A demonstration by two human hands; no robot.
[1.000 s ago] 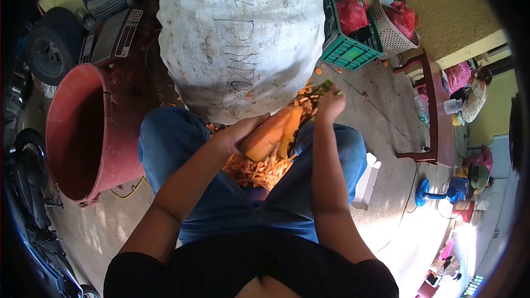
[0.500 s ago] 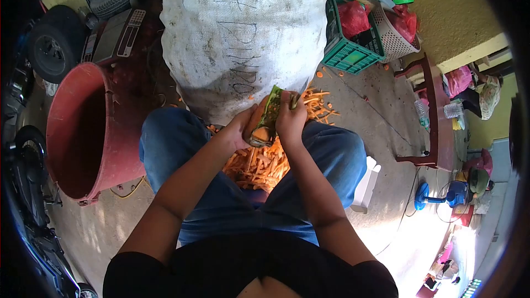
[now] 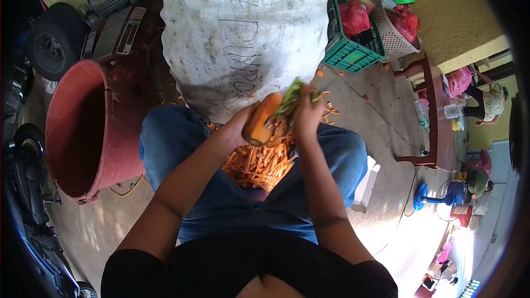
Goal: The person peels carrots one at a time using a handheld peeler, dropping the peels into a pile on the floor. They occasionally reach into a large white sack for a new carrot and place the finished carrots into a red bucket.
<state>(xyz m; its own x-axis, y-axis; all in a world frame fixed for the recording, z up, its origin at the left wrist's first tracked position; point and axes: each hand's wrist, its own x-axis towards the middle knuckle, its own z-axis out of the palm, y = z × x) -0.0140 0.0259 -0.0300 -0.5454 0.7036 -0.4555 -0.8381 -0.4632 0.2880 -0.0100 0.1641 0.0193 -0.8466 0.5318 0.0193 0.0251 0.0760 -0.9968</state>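
My left hand (image 3: pixel 239 126) is wrapped round the lower side of a thick orange carrot (image 3: pixel 261 117), its cut end toward me. My right hand (image 3: pixel 309 115) grips a green perforated tool (image 3: pixel 291 98), blurred by motion, which looks like a peeler. The tool overlaps the right side of the carrot in this view. Below both hands, between my knees, lies a heap of orange carrot peelings (image 3: pixel 256 166). A large white woven sack (image 3: pixel 237 38) with handwriting on it stands just beyond my hands.
At left stand a big red bin (image 3: pixel 103 127) and a scale (image 3: pixel 118 33). Beyond the sack to the right are a green crate (image 3: pixel 353 55) and a white basket (image 3: pixel 395 49). A red wooden bench (image 3: pixel 436 110) and another person (image 3: pixel 493 105) are farther right.
My right hand has moved right with the green tool, uncovering the carrot's orange side. The left hand keeps its hold. The person at far right has shifted into fuller view.
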